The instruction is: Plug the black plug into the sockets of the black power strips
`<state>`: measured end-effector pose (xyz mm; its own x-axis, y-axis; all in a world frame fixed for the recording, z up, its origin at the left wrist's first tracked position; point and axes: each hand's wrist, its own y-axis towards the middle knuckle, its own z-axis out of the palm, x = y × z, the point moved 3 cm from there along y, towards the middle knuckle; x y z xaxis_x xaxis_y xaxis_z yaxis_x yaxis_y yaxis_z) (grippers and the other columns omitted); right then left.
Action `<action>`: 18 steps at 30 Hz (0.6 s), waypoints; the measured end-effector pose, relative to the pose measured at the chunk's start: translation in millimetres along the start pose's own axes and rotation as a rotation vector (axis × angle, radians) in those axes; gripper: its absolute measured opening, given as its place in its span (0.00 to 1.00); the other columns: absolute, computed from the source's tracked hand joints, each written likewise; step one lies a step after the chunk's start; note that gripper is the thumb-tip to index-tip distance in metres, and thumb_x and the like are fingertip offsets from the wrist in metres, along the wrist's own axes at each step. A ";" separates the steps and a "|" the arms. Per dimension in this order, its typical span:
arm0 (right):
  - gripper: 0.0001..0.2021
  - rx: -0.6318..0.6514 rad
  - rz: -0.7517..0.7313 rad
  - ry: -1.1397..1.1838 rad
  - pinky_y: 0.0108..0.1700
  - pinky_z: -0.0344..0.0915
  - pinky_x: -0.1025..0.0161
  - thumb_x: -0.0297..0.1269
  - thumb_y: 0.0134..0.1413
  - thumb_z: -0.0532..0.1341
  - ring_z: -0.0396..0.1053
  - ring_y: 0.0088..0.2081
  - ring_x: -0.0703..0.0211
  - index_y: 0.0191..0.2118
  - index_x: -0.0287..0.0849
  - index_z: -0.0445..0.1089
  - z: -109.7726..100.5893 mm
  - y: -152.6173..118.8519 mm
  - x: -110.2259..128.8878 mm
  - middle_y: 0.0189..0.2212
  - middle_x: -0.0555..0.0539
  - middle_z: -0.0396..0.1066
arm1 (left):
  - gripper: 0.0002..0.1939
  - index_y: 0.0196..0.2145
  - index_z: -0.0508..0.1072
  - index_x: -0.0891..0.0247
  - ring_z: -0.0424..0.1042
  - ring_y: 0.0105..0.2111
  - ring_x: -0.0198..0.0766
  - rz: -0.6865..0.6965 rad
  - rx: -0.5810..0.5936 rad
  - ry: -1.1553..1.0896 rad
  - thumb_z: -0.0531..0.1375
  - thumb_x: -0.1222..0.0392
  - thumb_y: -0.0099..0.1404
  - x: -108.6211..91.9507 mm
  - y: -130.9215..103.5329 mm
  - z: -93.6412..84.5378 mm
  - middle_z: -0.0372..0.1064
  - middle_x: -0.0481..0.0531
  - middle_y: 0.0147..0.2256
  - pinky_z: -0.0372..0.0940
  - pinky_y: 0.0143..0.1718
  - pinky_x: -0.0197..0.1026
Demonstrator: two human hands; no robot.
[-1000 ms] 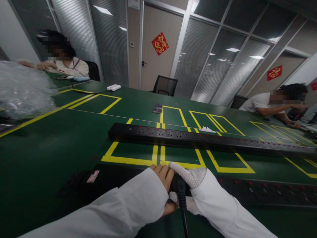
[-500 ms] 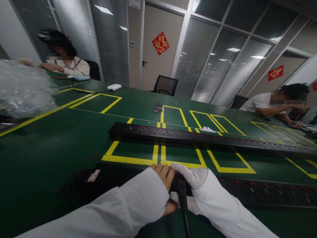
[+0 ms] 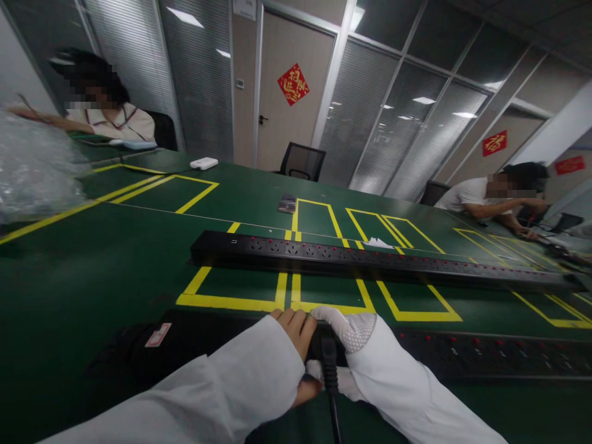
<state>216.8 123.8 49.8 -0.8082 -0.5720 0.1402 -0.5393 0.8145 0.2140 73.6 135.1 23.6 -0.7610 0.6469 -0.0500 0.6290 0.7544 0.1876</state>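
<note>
A long black power strip [image 3: 462, 354] with red switches lies along the near side of the green table. My bare left hand [image 3: 296, 333] is closed round it, fingers over the far edge and thumb on the near side. Close against it, my right hand [image 3: 349, 333], in a white dotted glove, also grips the strip. Between my hands a black plug [image 3: 328, 348] sits at the strip's top, its cord [image 3: 333, 413] running down toward me. My hands and sleeves hide the sockets there. To the left, a red-and-white label [image 3: 158, 335] shows on a dark surface.
A second black power strip [image 3: 324, 251] lies farther off, across yellow tape outlines on the green table [image 3: 139, 265]. Beyond are a phone-like dark object [image 3: 287, 203], white paper [image 3: 379, 243] and a white box [image 3: 204, 163]. Clear plastic wrap [image 3: 37, 166] lies left. Two people sit across.
The whole view has shifted slightly, so things sit a little farther left. My hands keep the same grip on the power strip. The person at left has moved an arm outward.
</note>
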 end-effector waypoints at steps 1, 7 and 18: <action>0.19 0.005 0.003 -0.013 0.26 0.64 0.68 0.47 0.55 0.53 0.69 0.24 0.61 0.51 0.46 0.62 -0.1 0.2 -0.4 0.27 0.50 0.71 | 0.15 0.44 0.68 0.65 0.67 0.33 0.44 0.005 -0.008 0.004 0.46 0.63 0.64 -0.2 0.0 0.5 0.68 0.57 0.34 0.59 0.32 0.45; 0.15 0.018 -0.001 -0.074 0.26 0.61 0.70 0.43 0.58 0.49 0.68 0.24 0.63 0.48 0.48 0.63 -4.1 1.0 1.8 0.24 0.52 0.70 | 0.20 0.50 0.64 0.69 0.67 0.35 0.46 0.025 0.003 -0.031 0.48 0.59 0.63 -0.3 -2.4 -6.4 0.68 0.57 0.35 0.60 0.33 0.46; 0.23 0.020 -0.045 -0.077 0.26 0.60 0.69 0.55 0.51 0.54 0.69 0.25 0.61 0.47 0.45 0.64 -10.5 0.7 10.7 0.25 0.51 0.69 | 0.21 0.52 0.64 0.70 0.68 0.37 0.48 0.000 0.025 -0.063 0.45 0.60 0.65 -1.4 -2.2 -11.9 0.69 0.59 0.38 0.61 0.36 0.48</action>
<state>210.3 117.3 61.6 -0.7987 -0.5992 0.0559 -0.5791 0.7905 0.1992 71.4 131.2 35.0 -0.7497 0.6522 -0.1120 0.6336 0.7563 0.1630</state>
